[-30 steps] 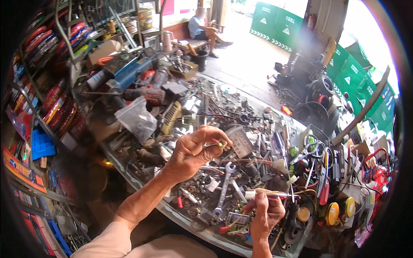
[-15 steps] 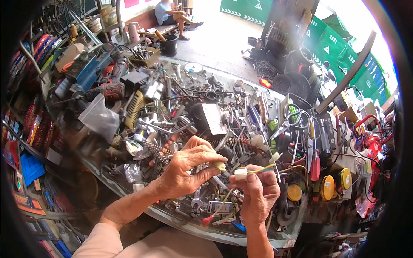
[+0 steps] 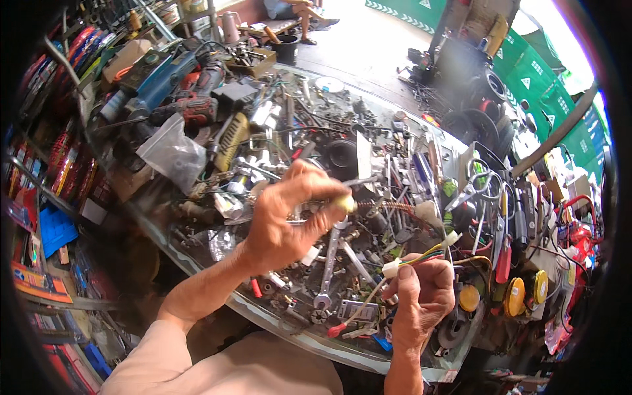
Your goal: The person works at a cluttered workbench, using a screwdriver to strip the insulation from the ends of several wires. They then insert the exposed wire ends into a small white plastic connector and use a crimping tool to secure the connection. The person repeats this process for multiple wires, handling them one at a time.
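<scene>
In the head view, I have both hands over the tabletop (image 3: 283,337), nearer its near edge than its far one. My left hand (image 3: 284,220) pinches a small pale yellow piece (image 3: 346,203) between thumb and fingertips; it is blurred, so I cannot tell its exact shape. My right hand (image 3: 426,293), toward the near right corner, pinches a white connector (image 3: 391,268) between thumb and fingers. Coloured wires (image 3: 431,253) run from it across my fingers, near a second white connector (image 3: 452,238). The two pinched pieces are apart.

Between my hands a double-ended wrench (image 3: 329,266) lies among loose metal parts, slanting toward the near edge. A red-tipped lead (image 3: 337,330) is close to that edge, near my right wrist. A clear plastic bag (image 3: 174,155) sits by the left edge, with a red and black drill (image 3: 189,110) just beyond it. By the right edge I have scissors (image 3: 479,185), a red-handled tool (image 3: 503,264) and round yellow discs (image 3: 515,297). Beyond the far edge, a person (image 3: 289,12) is seated.
</scene>
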The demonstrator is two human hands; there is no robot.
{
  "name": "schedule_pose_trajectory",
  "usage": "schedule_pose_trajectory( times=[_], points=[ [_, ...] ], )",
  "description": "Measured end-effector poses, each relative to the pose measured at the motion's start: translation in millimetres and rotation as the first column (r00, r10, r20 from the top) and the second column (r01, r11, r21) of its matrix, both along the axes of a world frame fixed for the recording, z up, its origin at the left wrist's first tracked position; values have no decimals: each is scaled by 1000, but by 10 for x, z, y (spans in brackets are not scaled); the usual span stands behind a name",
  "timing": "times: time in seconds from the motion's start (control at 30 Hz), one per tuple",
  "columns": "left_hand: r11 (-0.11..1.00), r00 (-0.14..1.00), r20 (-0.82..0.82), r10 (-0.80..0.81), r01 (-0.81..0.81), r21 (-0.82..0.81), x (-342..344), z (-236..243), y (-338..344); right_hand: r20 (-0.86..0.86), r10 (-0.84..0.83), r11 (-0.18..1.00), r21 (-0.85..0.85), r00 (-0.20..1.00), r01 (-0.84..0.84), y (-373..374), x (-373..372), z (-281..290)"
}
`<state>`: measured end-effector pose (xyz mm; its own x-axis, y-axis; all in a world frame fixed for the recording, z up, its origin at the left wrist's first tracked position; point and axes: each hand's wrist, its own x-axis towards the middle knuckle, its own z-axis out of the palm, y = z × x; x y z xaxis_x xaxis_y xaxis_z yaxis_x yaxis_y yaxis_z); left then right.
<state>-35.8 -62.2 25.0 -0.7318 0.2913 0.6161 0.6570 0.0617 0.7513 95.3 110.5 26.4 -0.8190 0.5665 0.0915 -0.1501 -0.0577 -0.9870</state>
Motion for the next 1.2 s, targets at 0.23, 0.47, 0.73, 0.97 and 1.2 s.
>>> schedule_pose_trajectory(
  times=[0.23, 0.47, 0.73, 0.97, 1.2],
  points=[
    [912, 985, 166, -51, -22, 410, -490, 394, -301, -1, 101, 644, 762, 995, -65, -43, -45, -142],
    [869, 967, 63, 245, -249, 428, -490, 51, -358, 15, 24, 628, 778, 1000, -26, 10, -108, -185],
    [880, 794, -381, 475, -425, 211, -552, -27, -328, 33, 12, 590, 807, 999, -34, -45, -84, -200],
    [957, 810, -531, 249, -290, 6, -403, -150, -202, 400, 337, 548, 653, 853, -523, 91, 7, 123],
    [978, 842, -523, 132, -196, -68, -264, -252, 1, 728, 497, 162, 458, 473, -874, 42, 129, 124]
  ],
)
